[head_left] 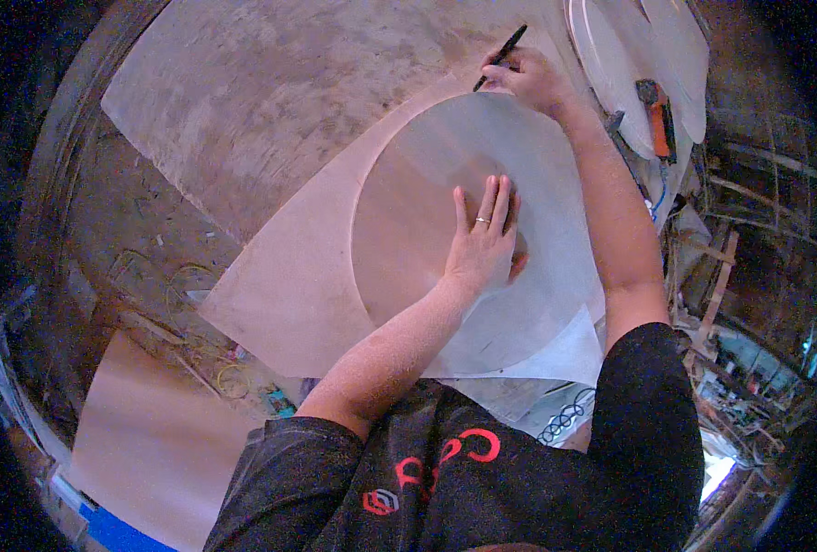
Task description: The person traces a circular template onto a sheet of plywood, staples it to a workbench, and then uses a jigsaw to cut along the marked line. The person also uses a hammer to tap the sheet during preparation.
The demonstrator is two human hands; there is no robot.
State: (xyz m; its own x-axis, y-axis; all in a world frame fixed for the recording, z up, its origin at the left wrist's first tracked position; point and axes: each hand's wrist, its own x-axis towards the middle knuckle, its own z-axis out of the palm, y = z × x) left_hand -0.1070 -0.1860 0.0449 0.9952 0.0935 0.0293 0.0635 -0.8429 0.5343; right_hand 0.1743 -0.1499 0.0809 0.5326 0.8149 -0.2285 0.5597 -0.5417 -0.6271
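**Disc Pinned Flat, Pen at the Rim**

Head view: Seen from above, over a cluttered workshop floor. Left hand (484, 241) spread wide and flat, fingers together, palm pressing near the middle of a pale round disc (427, 184), probably to keep it from sliding. Ring on one finger. Right hand (530, 78) reaching to the far rim of the disc, closed around a dark pen (500, 57), tip down just where the rim meets the sheet (289, 294) beneath, seemingly following the curved outline. Disc lying flat on that thin tan sheet, near the centre of the view, touching it all along its underside, with the sheet showing past it on the left and near sides. Larger worn board (270, 101) under both, running toward the upper left. More round pieces (629, 55) stacked at upper right, overlapping one another, with an orange-handled power tool (658, 115) resting against their edge, cord trailing down. Another tan sheet (151, 442) lying apart at lower left, a blue patch at its corner. Scraps, wire and wood offcuts scattered over the dirt floor. No box, bin or tray to be made out; right edge too jumbled and dark to tell.
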